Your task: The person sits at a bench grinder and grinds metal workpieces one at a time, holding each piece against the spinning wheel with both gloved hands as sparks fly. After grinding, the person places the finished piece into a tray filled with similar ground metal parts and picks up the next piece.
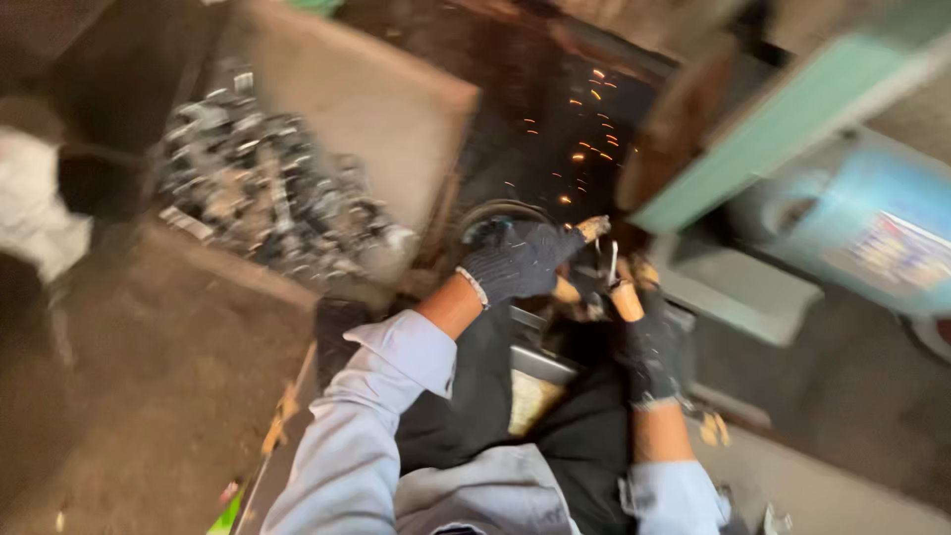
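Observation:
The picture is blurred by motion. My left hand point(522, 260) wears a dark knit glove with worn fingertips and grips a small metal piece point(606, 266) from the left. In a matching glove, my right hand point(649, 337) holds the same piece from below. Both hands press it toward a grinding wheel under a brown and green guard point(713, 129). Orange sparks point(584, 119) fly up and to the left of the hands. What the piece is exactly I cannot tell.
A box point(357, 109) heaped with several shiny metal parts point(267, 198) stands to the left. A blue machine body point(862, 218) sits at the right. Someone in white point(35, 208) is at the far left edge. Dark floor lies below.

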Motion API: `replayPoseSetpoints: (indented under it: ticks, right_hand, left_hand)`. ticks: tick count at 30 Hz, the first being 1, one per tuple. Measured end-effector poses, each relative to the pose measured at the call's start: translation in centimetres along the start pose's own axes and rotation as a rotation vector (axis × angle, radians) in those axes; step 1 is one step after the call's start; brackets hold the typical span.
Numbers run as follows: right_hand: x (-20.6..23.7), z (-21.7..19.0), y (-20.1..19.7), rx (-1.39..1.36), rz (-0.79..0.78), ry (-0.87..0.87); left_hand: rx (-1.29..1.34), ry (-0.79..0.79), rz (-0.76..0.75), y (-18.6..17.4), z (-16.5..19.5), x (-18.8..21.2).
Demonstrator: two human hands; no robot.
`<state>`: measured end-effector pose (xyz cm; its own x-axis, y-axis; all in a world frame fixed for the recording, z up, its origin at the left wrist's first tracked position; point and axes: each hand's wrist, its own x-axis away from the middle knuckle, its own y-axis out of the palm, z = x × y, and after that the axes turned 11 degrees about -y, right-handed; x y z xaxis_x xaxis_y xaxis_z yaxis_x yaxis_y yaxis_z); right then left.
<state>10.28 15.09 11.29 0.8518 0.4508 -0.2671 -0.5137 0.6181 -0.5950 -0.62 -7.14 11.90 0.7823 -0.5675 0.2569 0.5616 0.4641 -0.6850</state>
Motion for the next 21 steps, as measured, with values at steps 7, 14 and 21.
replayPoseSetpoints:
  ticks: [7,14,21]
  right_hand:
    - [-1.2,-1.0,-4.6,-1.637,-0.336,0.303]
    - [-2.4,-5.2,-6.2,-1.499,-0.712,-0.049]
    - [0.0,-5.6,-6.2,-2.095,-0.367,0.81]
  left_hand:
    - [-0.711,-0.485,0.793,-9.6,-20.6,5.2]
    - [-0.378,-0.498,0.602,-10.2,-17.9,4.0]
    - [0.26,-0.005,0.599,3.7,2.8,6.8]
